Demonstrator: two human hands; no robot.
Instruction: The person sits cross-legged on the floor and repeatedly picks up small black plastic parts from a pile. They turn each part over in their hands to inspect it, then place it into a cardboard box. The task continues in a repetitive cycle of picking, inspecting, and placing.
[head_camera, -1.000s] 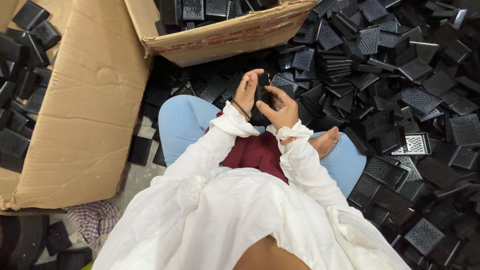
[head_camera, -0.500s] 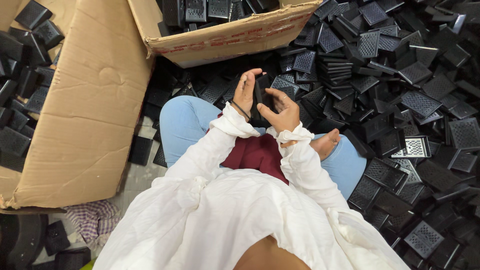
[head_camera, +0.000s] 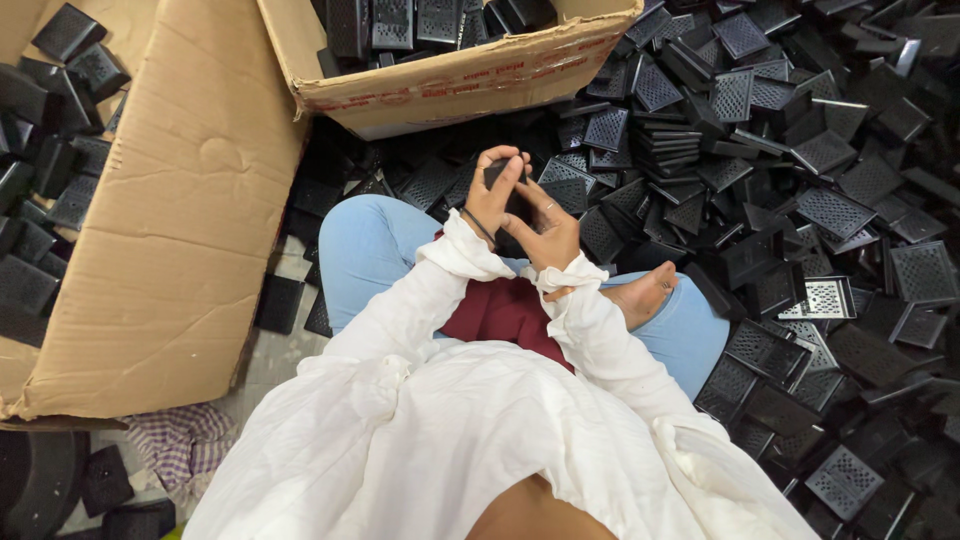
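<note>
I sit cross-legged on the floor in white sleeves and light blue trousers. My left hand and my right hand meet in front of my knees, both gripping one small black perforated plastic part, mostly hidden between the fingers. A dark band circles my left wrist. A large heap of the same black grid parts covers the floor ahead and to my right. My bare foot rests at the heap's edge.
An open cardboard box holding black parts stands just beyond my hands. A big flattened cardboard flap lies at left with more black parts behind it. A checked cloth lies near my left hip.
Both hands stay together on the black part. The fingers have shifted slightly around it, the left fingers now lying over its top.
</note>
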